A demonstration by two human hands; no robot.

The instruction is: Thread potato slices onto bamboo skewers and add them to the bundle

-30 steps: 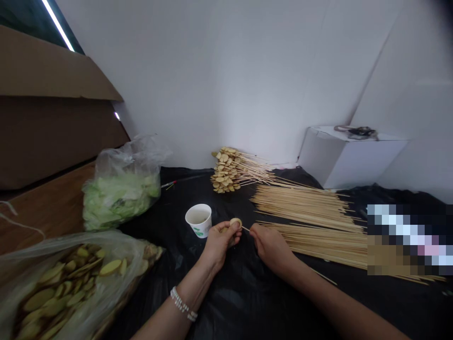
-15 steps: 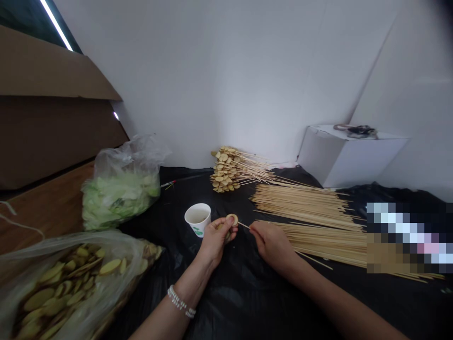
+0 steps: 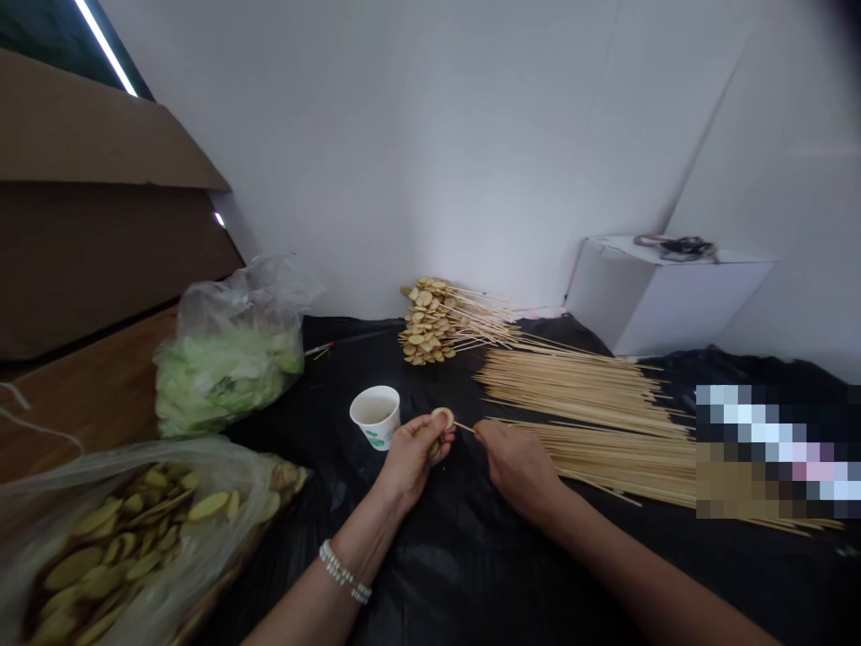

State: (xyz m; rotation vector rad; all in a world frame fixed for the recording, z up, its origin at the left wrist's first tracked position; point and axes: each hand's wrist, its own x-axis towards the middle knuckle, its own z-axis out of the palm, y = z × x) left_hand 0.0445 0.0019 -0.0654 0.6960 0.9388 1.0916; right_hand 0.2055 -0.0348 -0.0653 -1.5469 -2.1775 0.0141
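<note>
There are two hands (image 3: 407,459) (image 3: 517,462), two bags (image 3: 265,278) (image 3: 247,462), one cup (image 3: 369,434).

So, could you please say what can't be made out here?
All in the head view:
Whether the stick pierces the slice: too small, partly behind the left hand.
The stretch of stick inside the right hand: covered by the hand itself.
Right part of the lower pile: masked by a pixelated patch.
Bag: cut off by the left and bottom edges.
Dark thing on the white box: too small to name.

Left hand (image 3: 415,449) in a thumb-and-finger pinch near the curled, knuckles-up right hand (image 3: 517,462), both forearms (image 3: 377,520) angled inward.
</note>
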